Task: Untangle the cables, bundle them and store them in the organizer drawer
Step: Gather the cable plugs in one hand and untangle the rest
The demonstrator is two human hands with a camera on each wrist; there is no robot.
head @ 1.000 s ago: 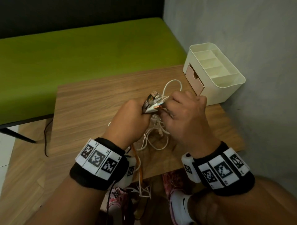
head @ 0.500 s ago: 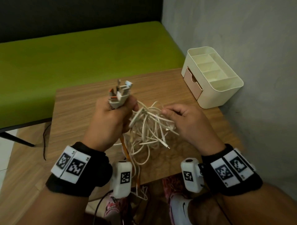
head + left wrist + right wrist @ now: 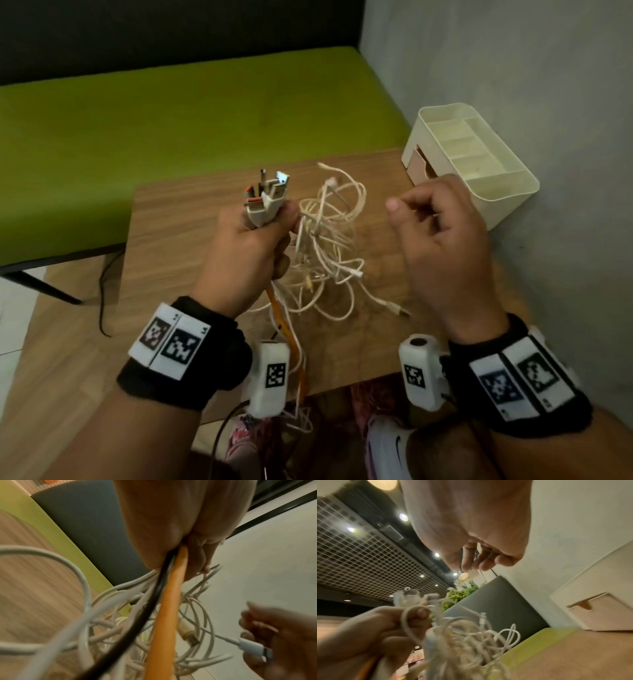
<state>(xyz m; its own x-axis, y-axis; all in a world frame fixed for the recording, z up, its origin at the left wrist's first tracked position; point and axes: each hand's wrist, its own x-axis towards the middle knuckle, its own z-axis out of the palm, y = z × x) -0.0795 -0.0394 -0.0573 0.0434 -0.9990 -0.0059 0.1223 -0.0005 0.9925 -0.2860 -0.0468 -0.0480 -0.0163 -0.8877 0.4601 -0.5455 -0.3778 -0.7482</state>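
While the tangle hangs loose, the step in hand looks like pulling one cable free — notes:

Left hand (image 3: pixel 246 253): fist clenched round a bunch of plug ends (image 3: pixel 265 198), which stick up out of the fist; orange cable (image 3: pixel 286 329) and a black one run down past the wrist.
Right hand (image 3: pixel 442 240): raised just right of the tangle, fingers curled, pinching a thin white strand; the left wrist view shows a white connector (image 3: pixel 254 648) at its fingers.
Cables (image 3: pixel 329 253): white knot dangling over the wooden table (image 3: pixel 178 246), still tangled.
Organizer (image 3: pixel 479 164): far right table corner by the wall, drawer (image 3: pixel 423 164) appears shut.
Doing it well: left keeps the plugs firm; right feeds the connector back through the loops — a hard tug likely tightens the knot.
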